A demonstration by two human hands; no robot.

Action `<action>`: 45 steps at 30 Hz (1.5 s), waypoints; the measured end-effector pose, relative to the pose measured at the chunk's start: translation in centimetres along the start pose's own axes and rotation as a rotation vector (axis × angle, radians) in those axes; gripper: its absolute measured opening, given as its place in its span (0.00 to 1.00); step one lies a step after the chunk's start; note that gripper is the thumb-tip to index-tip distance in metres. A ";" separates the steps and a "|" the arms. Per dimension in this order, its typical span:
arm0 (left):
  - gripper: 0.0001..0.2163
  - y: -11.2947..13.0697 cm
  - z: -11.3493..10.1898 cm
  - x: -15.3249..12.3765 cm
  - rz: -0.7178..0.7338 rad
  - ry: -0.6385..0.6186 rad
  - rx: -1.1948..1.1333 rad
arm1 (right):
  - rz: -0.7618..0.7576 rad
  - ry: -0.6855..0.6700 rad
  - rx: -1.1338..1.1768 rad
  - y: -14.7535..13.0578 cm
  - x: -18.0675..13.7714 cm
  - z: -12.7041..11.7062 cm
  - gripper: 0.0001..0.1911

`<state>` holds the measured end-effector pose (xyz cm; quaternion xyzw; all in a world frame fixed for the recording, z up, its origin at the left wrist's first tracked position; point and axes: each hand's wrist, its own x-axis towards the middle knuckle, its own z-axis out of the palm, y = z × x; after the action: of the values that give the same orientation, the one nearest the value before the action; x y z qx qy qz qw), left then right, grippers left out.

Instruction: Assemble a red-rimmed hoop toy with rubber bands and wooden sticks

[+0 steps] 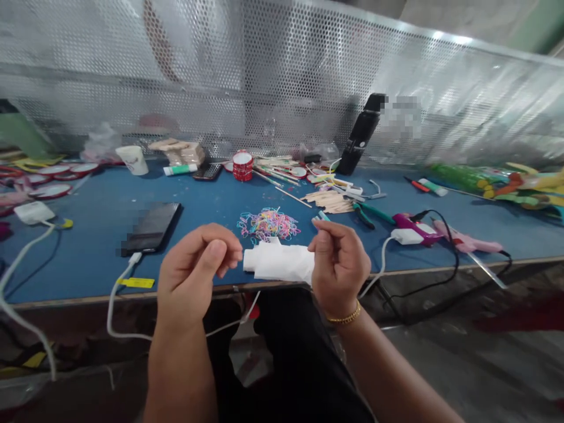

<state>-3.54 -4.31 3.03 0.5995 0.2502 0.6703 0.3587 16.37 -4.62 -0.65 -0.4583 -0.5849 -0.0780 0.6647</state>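
Note:
My left hand (200, 258) is raised at the table's front edge, its thumb pressed against curled fingers. Whatever it may pinch is too small to make out. Opposite it, my right hand (337, 261) is also closed, thumb against the bent index finger. Small pale tips (321, 217) show just above those fingers; I cannot tell whether the hand holds them. Between the hands lies a white roll of thin material (279, 260), its right end partly hidden by my right hand. Behind the roll is a loose heap of small coloured rubber bands (268, 224).
A phone (154, 226) on a white cable lies left. Wooden sticks (330, 200), green-handled pliers (372, 212) and a pink glue gun (467, 239) are to the right. A black bottle (361, 135) leans against the perforated metal panel (282, 76) behind.

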 end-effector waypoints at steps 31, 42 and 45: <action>0.18 -2.9 0.7 1.9 -0.095 -0.016 0.107 | -0.017 0.096 0.030 1.6 2.4 0.7 0.09; 0.17 -0.7 2.7 3.3 -0.010 -0.119 0.140 | -0.046 0.079 0.024 1.1 4.3 0.4 0.09; 0.17 -0.3 3.1 4.1 0.027 -0.147 0.155 | -0.072 0.063 0.033 0.9 5.7 0.5 0.09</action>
<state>-0.55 -1.18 5.82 0.6763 0.2661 0.6081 0.3194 18.35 -1.26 3.71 -0.4231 -0.5809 -0.1065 0.6872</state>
